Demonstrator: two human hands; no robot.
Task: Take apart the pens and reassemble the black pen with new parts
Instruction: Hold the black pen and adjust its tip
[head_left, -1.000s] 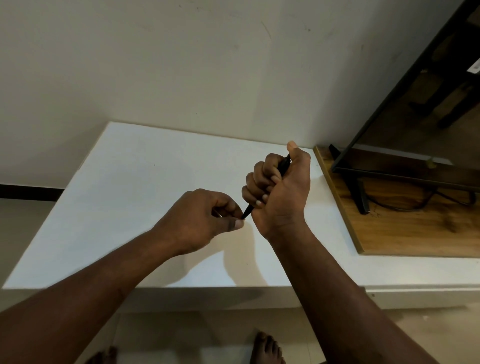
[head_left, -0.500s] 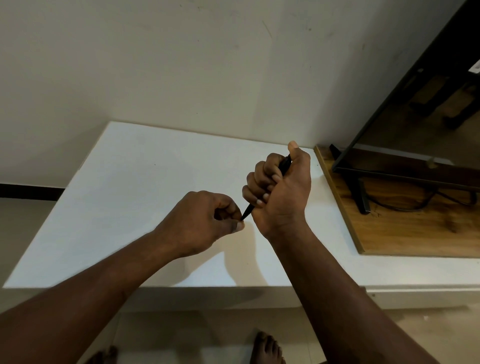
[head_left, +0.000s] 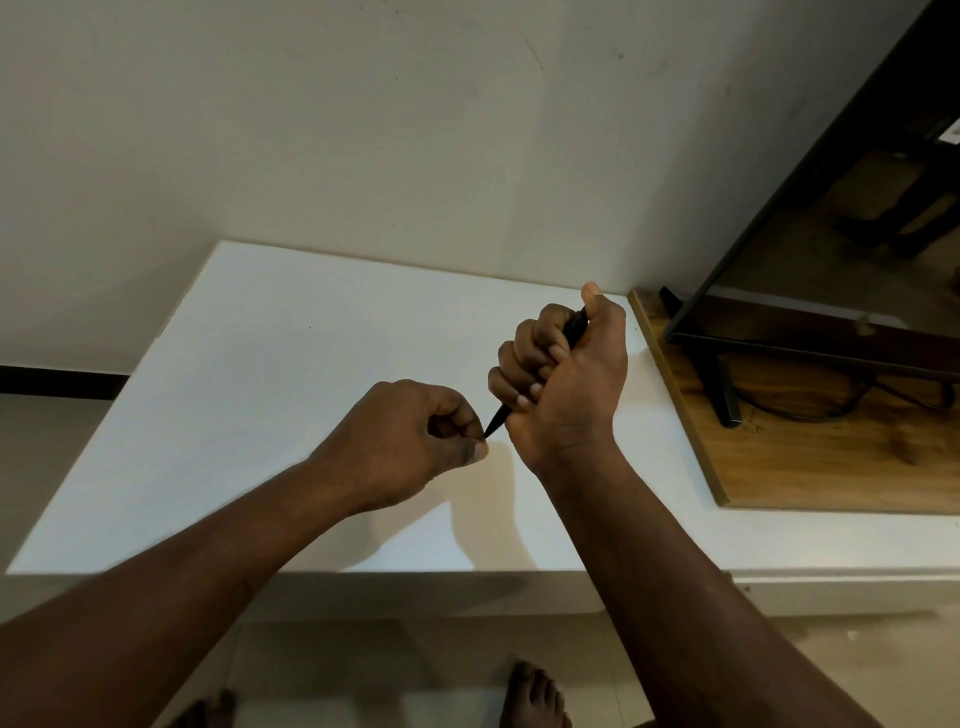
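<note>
left hand (head_left: 410, 436) pinching, right hand (head_left: 566, 379) fisted

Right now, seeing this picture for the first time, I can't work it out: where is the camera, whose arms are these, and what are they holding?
There is no machine here, only a person. The camera is worn on the person's head and looks forward and down, so both arms reach in from the bottom of the picture. The right hand is wrapped like a fist round a black pen, with the thumb up at the pen's top end. The left hand pinches the pen's pointed tip between thumb and forefinger. Both hands are over a white table that stands against a wall. To the right lies a wooden board, and a dark screen stands on it. A bare foot shows on the floor below.
</note>
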